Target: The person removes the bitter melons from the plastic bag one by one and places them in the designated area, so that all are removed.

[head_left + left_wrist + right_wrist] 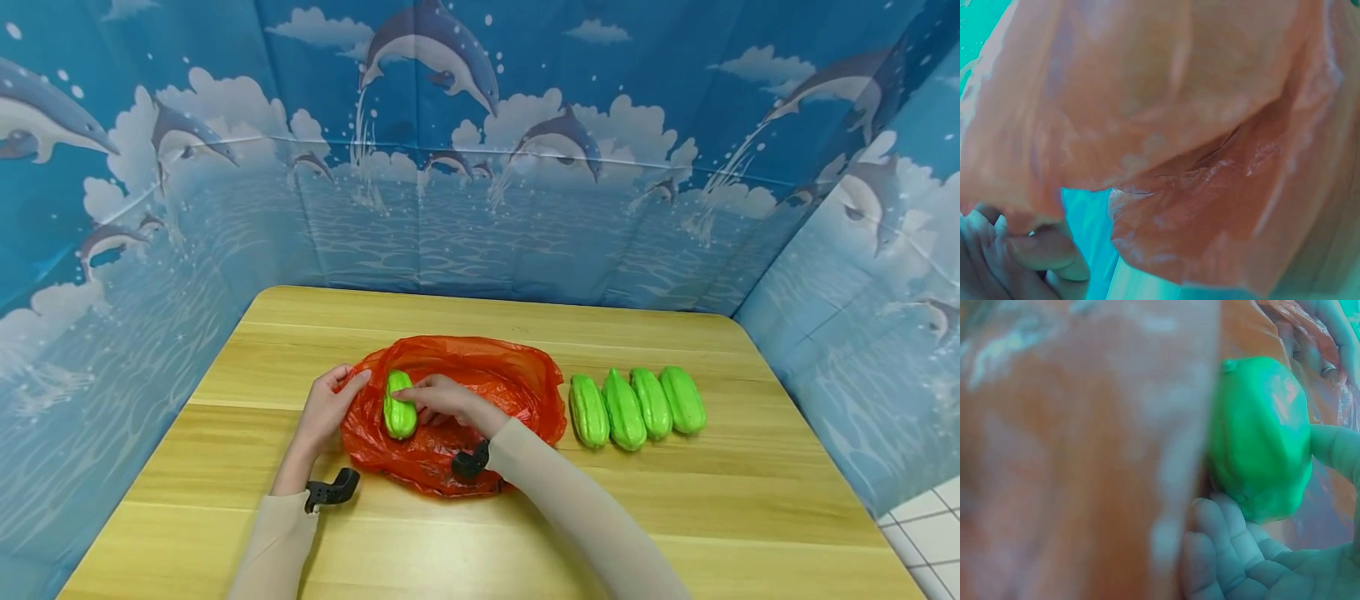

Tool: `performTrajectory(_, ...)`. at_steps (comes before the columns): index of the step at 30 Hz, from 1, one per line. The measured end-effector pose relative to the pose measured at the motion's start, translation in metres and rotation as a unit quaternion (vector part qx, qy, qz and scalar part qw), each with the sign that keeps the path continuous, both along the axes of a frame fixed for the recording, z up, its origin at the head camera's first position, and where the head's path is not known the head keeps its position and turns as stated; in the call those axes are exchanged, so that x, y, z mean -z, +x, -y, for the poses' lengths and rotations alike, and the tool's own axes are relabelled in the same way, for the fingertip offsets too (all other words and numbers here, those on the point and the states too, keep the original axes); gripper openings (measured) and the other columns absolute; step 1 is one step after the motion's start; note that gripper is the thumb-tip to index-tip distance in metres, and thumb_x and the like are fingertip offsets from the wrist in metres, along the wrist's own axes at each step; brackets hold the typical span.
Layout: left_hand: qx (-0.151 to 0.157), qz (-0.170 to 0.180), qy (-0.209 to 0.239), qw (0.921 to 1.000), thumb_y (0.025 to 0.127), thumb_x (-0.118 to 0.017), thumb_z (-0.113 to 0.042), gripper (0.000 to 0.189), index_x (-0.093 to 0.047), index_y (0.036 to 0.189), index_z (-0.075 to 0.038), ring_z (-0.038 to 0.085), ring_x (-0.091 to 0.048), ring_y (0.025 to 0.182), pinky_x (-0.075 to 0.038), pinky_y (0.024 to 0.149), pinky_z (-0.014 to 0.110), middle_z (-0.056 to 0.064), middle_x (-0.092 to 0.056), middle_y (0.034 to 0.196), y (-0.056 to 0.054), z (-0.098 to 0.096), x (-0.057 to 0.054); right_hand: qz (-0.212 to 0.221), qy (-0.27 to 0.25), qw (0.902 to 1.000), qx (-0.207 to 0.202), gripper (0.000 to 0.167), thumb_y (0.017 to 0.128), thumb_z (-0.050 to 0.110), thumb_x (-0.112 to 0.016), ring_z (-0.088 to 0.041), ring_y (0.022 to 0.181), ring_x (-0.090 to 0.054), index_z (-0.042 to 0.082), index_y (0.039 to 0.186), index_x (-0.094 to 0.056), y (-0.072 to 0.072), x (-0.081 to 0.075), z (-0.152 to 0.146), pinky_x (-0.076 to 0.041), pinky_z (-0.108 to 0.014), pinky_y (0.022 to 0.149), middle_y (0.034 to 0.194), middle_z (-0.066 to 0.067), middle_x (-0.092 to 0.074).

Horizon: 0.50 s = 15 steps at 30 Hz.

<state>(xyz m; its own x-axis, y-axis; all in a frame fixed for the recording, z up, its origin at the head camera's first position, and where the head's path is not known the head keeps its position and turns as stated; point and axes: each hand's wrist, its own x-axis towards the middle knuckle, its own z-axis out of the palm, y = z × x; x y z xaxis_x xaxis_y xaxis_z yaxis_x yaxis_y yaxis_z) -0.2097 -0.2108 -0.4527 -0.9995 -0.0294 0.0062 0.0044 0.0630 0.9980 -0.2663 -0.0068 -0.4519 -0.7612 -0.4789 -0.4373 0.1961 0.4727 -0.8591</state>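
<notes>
A thin red plastic bag (525,375) lies spread with its mouth wide on the wooden table. My left hand (330,407) is at its left edge, and the left wrist view shows thumb and fingers (1047,253) pinching the rim of the film. Inside the bag's left part, my right hand (447,400) holds a glossy green ribbed fruit (400,419), which looks like a star fruit. From the right wrist camera, the thumb presses one side of the fruit (1266,437) and the fingers (1229,534) curl under it. A fold of film hides part of that view.
Several similar green fruits (622,410) stand in a row to the right of the bag on the table (420,550). A blue curtain with dolphins (465,242) closes off the back and both sides.
</notes>
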Motion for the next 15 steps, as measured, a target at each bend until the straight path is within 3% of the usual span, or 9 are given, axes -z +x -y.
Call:
performTrajectory(4,0.001,0.001,0.002,1.0,0.096,-0.058,-0.03,0.039,-0.054,0.1,0.009,0.014,-0.061,0.063,-0.052,0.055,0.026,0.014,-0.062,0.082,0.0006,-0.0007,-0.0008,0.005,-0.013,0.9999,0.001,0.038,0.085,0.045,-0.068,-0.026,0.074,-0.062,0.007,0.081,-0.061,0.0011,-0.0002,-0.0014,-0.053,-0.037,0.067,0.078,-0.009,-0.059)
performTrajectory(15,-0.004,0.0,0.003,1.0,0.095,-0.06,-0.03,0.04,-0.054,0.098,0.01,0.013,-0.059,0.06,-0.05,0.053,0.025,0.011,-0.06,0.077,-0.0001,-0.002,0.0004,-0.001,-0.032,0.9994,0.009,0.036,0.086,0.04,-0.068,-0.021,0.068,-0.058,0.004,0.086,-0.066,0.0058,-0.0091,-0.0081,-0.053,-0.037,0.07,0.074,-0.006,-0.062)
